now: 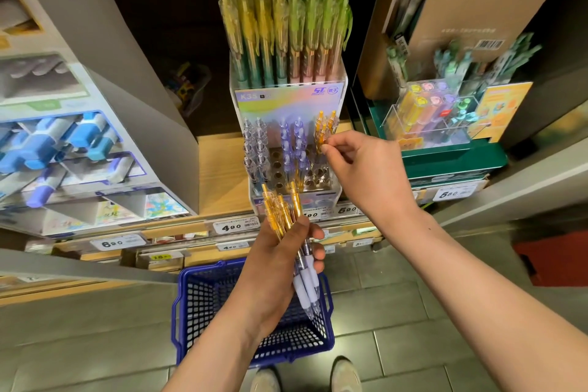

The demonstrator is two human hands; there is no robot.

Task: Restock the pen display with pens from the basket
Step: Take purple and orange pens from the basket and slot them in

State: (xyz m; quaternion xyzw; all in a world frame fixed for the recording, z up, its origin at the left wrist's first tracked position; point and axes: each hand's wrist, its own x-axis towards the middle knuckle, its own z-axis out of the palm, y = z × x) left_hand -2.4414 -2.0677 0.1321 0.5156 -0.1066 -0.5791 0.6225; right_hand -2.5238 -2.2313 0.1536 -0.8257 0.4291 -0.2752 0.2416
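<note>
A clear pen display stands on the wooden shelf, its lower rack holding grey, purple and orange pens beside several bare holes. My right hand pinches the top of an orange pen at the rack's right column. My left hand grips a bundle of orange-topped pens with white grips, held below the display. On the floor beneath my hands sits a blue plastic basket; its inside is mostly hidden by my left arm.
The display's upper tier holds tall yellow and green pens. A box of blue and purple markers stands left, a green tray with clear boxes of small items right. Price tags line the shelf edge. My shoes are by the basket.
</note>
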